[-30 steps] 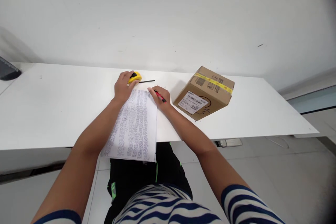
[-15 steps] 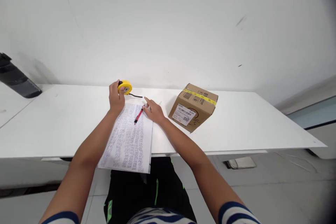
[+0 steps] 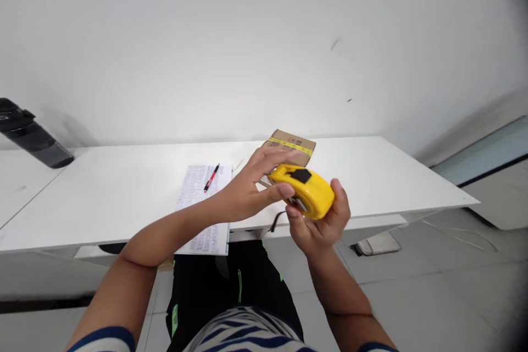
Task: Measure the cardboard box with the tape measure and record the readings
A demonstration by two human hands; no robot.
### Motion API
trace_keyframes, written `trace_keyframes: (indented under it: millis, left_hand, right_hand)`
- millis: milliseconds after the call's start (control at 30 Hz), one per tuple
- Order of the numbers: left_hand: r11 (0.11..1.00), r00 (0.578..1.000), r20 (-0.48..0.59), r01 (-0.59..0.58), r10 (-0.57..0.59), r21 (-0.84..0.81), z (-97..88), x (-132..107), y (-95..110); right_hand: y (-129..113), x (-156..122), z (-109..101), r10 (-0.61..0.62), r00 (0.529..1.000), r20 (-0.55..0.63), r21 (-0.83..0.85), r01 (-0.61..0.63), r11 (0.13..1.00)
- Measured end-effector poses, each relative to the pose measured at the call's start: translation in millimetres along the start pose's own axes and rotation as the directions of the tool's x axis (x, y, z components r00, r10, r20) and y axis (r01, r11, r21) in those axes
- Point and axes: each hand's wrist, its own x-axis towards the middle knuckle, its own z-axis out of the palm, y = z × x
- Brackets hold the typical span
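Observation:
A yellow tape measure [image 3: 317, 191] with a black button is held up over the table's front edge. My right hand [image 3: 319, 231] grips its near right end between thumb and fingers. My left hand [image 3: 249, 184] takes it from the other side, thumb against its face and straighter fingers along the far side. A black wrist strap [image 3: 277, 221] dangles below it. Behind my hands stands a cardboard box [image 3: 284, 137] with yellow tape, partly covered by them. On the written sheets [image 3: 198, 176] to the left lies a red and black pen [image 3: 212, 177].
A dark bottle [image 3: 37, 135] stands at the far left of the white table [image 3: 111, 187]. The wall [image 3: 231, 55] rises behind the table's back edge. A flat pale object [image 3: 379, 243] and a cable [image 3: 462, 234] are on the floor to the right.
The tape measure has moved from the back of the table right and toward me, and been lifted. My right hand has let go of the pen and now grips the tape measure too.

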Motion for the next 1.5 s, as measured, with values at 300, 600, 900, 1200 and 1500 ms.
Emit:
trace_keyframes:
  millis: [300, 600, 900, 1200, 1500]
  left_hand:
    - [0.920, 0.919, 0.269, 0.345, -0.289, -0.189, 37.7, -35, -39]
    - [0.781, 0.874, -0.016, 0.425, -0.485, -0.459, 10.5, 29, -69]
    - [0.681, 0.636, -0.315, 0.731, -0.704, -0.047, -22.7, 157, -146]
    - [0.653, 0.650, -0.141, 0.757, -0.747, 0.031, 24.0, 147, -150]
    - [0.692, 0.693, -0.063, 0.721, -0.718, 0.043, 29.5, 148, -148]
  right_hand:
    - [10, -51, -67, -0.137, 0.942, 0.307, 0.117, 0.105, 0.988]
    - [38, -38, -105, 0.198, 0.969, 0.147, 0.094, -0.213, 0.972]
    - [134, 23, -118, 0.561, 0.782, -0.273, 0.146, -0.543, 0.827]
    - [165, 26, -62, 0.748, 0.659, -0.074, 0.269, -0.709, 0.652]
    - [164, 22, -26, 0.737, 0.673, -0.054, 0.210, -0.714, 0.668]
